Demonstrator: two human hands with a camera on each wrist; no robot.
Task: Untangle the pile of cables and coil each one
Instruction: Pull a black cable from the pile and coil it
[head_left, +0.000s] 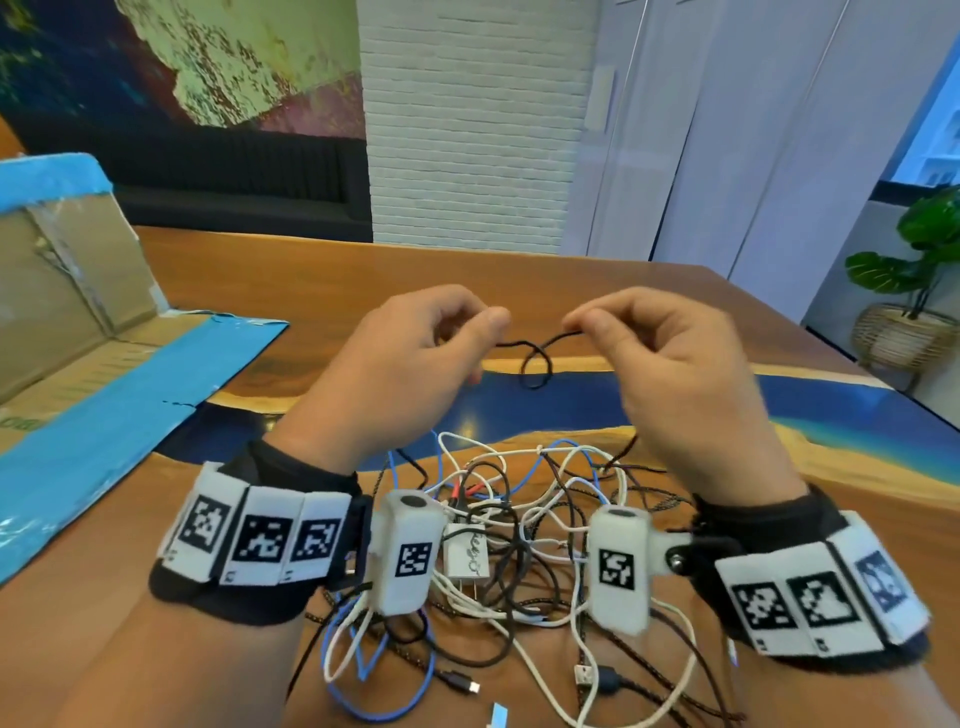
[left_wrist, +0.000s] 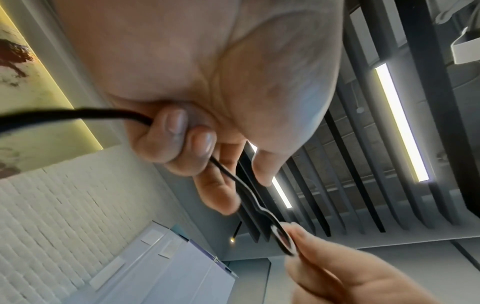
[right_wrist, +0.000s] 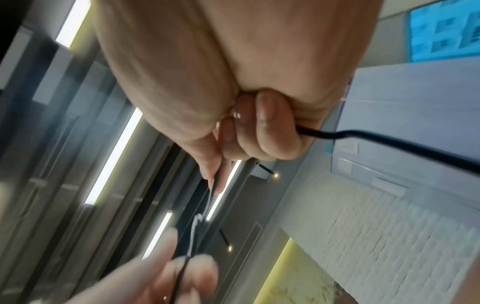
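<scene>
Both hands are hovering above the cable pile (head_left: 519, 545) on the bench (head_left: 322, 275) — left hand (head_left: 400, 374) & right hand (head_left: 670, 374) each pinching the black cable (head_left: 535, 364), grip clamped, small loop sagging btwn them. Cardboard box (head_left: 67, 291) is lying open left of pile — contents unclear.

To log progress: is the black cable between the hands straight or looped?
Looped: the black cable forms a small loop between left hand and right hand.
</scene>
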